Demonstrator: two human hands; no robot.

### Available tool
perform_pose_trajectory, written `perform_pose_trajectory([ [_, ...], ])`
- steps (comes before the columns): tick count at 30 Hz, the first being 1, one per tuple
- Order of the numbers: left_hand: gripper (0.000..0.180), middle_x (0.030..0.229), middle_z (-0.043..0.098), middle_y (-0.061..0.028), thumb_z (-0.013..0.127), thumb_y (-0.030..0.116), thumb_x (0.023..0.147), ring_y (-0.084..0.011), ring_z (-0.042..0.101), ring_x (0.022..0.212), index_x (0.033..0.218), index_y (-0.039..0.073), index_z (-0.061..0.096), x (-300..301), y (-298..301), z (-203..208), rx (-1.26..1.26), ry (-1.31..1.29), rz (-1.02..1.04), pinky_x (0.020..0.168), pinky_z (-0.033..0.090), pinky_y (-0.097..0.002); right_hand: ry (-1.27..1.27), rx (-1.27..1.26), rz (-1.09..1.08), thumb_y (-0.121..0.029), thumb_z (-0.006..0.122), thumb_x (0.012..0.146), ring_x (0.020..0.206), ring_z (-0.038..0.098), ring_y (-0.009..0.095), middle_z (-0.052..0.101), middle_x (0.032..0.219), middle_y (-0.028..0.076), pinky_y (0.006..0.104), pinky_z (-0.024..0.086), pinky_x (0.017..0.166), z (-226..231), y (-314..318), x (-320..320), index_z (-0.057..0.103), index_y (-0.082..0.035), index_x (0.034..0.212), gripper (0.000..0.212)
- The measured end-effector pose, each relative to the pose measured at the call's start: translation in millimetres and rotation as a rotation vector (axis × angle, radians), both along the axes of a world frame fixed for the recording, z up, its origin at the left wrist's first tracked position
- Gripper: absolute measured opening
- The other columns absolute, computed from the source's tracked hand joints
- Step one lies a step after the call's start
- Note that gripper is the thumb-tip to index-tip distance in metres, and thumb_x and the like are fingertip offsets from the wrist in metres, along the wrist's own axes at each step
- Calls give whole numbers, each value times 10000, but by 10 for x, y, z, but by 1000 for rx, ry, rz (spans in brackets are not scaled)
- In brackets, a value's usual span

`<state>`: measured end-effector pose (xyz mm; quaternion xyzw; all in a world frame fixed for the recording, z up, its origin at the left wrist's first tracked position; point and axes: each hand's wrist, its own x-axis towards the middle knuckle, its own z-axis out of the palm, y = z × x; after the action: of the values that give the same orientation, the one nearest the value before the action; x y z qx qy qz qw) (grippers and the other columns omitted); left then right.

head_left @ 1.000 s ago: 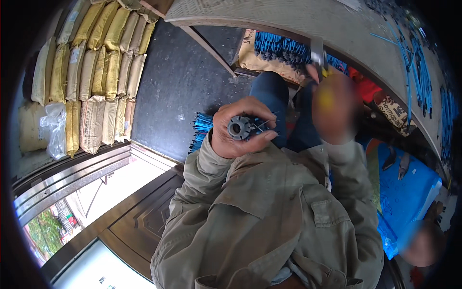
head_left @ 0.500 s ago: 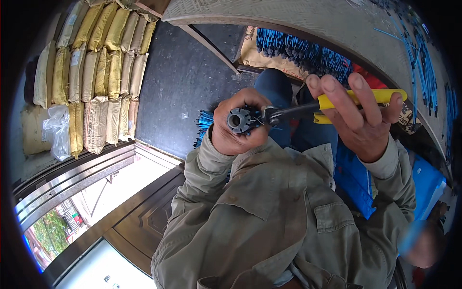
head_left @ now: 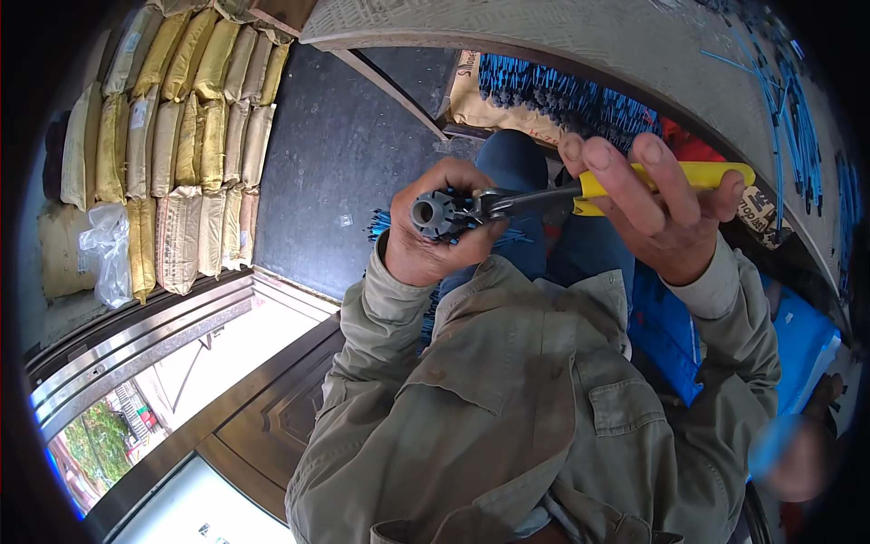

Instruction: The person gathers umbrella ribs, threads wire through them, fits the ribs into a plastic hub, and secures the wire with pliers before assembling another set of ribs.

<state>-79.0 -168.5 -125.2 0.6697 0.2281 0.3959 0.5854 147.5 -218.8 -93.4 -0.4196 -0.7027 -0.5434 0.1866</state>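
Observation:
My left hand (head_left: 421,249) is wrapped round a dark grey, hollow round plastic part (head_left: 435,215) with a notched rim, its open end facing up. In my right hand (head_left: 666,213) are yellow-handled pliers (head_left: 535,197), the fingers lying across the upper handle and the other handle partly hidden below. The pliers' jaws reach the side of the grey part beside my left thumb; what lies between them is too small to tell. Thin blue strands (head_left: 517,236) show beside the left thumb. More blue strands with dark tips (head_left: 378,224) show behind my left wrist.
A table (head_left: 580,32) curves across the top right, with blue strands (head_left: 797,136) on it. Beneath it, a paper sack (head_left: 467,104) lies by many dark-ended blue strands (head_left: 571,86). Stacked sacks (head_left: 177,145) stand at left. Blue sheeting (head_left: 797,335) lies at right, near another person's blurred head (head_left: 793,458).
Both hands, the grey part and the pliers have shifted slightly left. The pliers' jaws remain at the part's side, and both grips look the same.

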Motion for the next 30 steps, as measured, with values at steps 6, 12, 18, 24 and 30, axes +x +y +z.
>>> perform_pose_trajectory([
  [6,250,760,584,-22,717,11,639,-83,541,680,835,25,563,-1,28,47,-67,-6,-32,618,425,-222,-28,63,-16,-364,614,728,1183,379,100,396,1167,-109,490,122,1090,-26,46,18,543,-249,957,266],
  [12,364,784,603,-43,820,80,591,-99,548,696,883,7,615,-4,63,21,-35,-48,-44,637,424,-242,73,-54,25,-325,611,759,1154,412,103,419,1148,-97,490,122,1083,1,22,-86,528,-239,957,232],
  [18,410,800,615,-58,840,95,570,-106,558,712,910,-2,634,-33,28,40,-17,-57,21,647,432,-248,266,-171,2,-189,659,756,1101,469,127,471,1115,-64,455,192,1048,-137,-137,-236,503,-193,946,246],
  [24,461,813,621,-68,853,117,544,-110,566,730,930,-6,633,-67,-7,17,4,-65,22,670,442,-250,377,-534,190,-189,686,731,1051,507,155,511,1097,2,392,395,901,70,-235,-116,513,-97,943,288],
  [30,534,846,629,-69,863,160,509,-124,569,774,959,-4,629,-61,-50,112,-34,-32,-57,696,445,-256,484,-1769,195,-319,714,702,797,603,292,532,1084,131,353,492,660,731,-190,206,451,-1,1098,572],
])
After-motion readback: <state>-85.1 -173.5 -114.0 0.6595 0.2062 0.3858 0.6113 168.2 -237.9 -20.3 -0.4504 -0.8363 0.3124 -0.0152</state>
